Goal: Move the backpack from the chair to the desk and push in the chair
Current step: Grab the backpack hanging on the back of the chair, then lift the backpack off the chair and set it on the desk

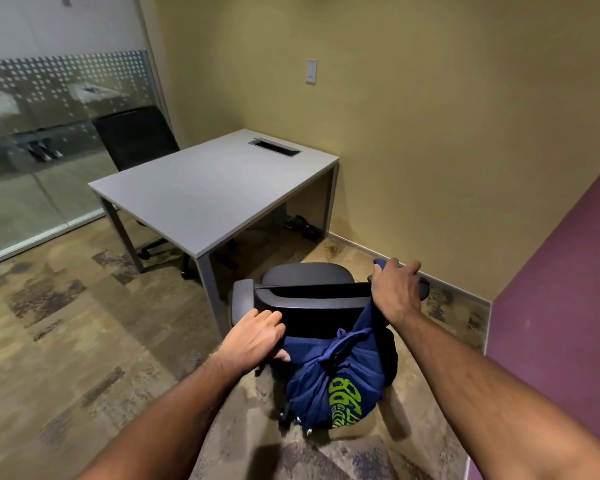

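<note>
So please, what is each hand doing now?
Left hand: closed on the backpack.
Right hand: closed on the backpack strap.

A small office meeting room: a plain grey desk (pixel 208 195) with a cable cutout (pixel 274 146), black rolling office chairs (pixel 137 138), patterned carpet tiles (pixel 56 306), and a frosted dotted glass partition (pixel 49 98) looking into another workspace.
</note>
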Available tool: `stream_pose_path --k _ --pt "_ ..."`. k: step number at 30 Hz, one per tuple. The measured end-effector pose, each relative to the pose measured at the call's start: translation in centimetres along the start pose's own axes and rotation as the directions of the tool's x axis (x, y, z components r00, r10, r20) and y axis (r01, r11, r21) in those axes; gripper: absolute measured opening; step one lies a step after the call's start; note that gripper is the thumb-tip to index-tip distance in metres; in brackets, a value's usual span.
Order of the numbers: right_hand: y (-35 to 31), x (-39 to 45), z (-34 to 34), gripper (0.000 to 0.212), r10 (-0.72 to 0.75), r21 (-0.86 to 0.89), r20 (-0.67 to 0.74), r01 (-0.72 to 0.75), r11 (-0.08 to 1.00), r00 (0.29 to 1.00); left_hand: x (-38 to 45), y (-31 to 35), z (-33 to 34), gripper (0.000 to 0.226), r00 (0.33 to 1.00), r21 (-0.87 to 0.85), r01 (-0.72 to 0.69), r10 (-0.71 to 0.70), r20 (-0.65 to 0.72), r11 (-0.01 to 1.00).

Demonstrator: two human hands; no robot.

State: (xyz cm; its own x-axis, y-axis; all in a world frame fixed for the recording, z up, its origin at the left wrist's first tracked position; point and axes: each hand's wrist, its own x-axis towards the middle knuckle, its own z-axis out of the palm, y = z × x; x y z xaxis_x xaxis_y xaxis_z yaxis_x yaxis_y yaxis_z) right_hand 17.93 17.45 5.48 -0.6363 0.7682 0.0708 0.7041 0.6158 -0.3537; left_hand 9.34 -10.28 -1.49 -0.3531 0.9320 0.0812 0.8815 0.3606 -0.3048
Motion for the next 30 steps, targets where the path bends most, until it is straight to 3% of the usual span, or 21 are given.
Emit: stream_pose_path --k 5,13,15,18,21,25,27,30 --pt "0.8 -0.9 -2.0 0.047 0.005 -0.008 -0.076 -0.005 1.0 0.997 1.0 1.4 -0.4 0.057 1.0 -0.05 0.023 -0.023 -0.002 0.998" --pt "0.9 -2.5 -5.8 0.04 0.034 0.023 -0.202 -0.03 0.999 0.979 4.1 5.4 0.1 0.04 0.99 -0.271 0.063 -0.025 0.141 0.96" --pt "0.7 -2.9 -6.7 0.041 0.049 0.028 -0.241 -0.044 0.999 0.969 4.7 7.2 -0.3 0.053 0.982 -0.44 0.077 0.007 0.187 0.895" --pt "0.4 -3.6 -8.0 0.041 0.103 0.032 -0.312 -0.098 0.995 0.944 5.5 10.0 -1.9 0.074 0.962 -0.68 0.197 -0.005 0.273 0.706" --pt "0.4 -4.5 -9.4 0.039 0.144 0.038 -0.367 -0.139 0.989 0.919 5.9 12.3 -3.7 0.098 0.957 -0.756 0.242 -0.02 0.29 0.608" --pt "1.5 -5.9 -10.8 0.036 0.199 0.035 -0.411 -0.203 0.979 0.89 6.2 13.6 -4.5 0.057 0.971 -0.646 0.218 -0.099 0.215 0.732" --pt "2.1 -6.6 -11.0 0.036 0.231 0.046 -0.42 -0.234 0.971 0.878 6.3 13.7 -4.6 0.038 0.967 -0.624 0.236 -0.115 0.228 0.745" --pt "3.5 -7.6 -10.8 0.039 0.289 0.068 -0.397 -0.286 0.956 0.871 6.2 13.4 -4.5 0.028 0.967 -0.64 0.212 -0.066 0.245 0.738"
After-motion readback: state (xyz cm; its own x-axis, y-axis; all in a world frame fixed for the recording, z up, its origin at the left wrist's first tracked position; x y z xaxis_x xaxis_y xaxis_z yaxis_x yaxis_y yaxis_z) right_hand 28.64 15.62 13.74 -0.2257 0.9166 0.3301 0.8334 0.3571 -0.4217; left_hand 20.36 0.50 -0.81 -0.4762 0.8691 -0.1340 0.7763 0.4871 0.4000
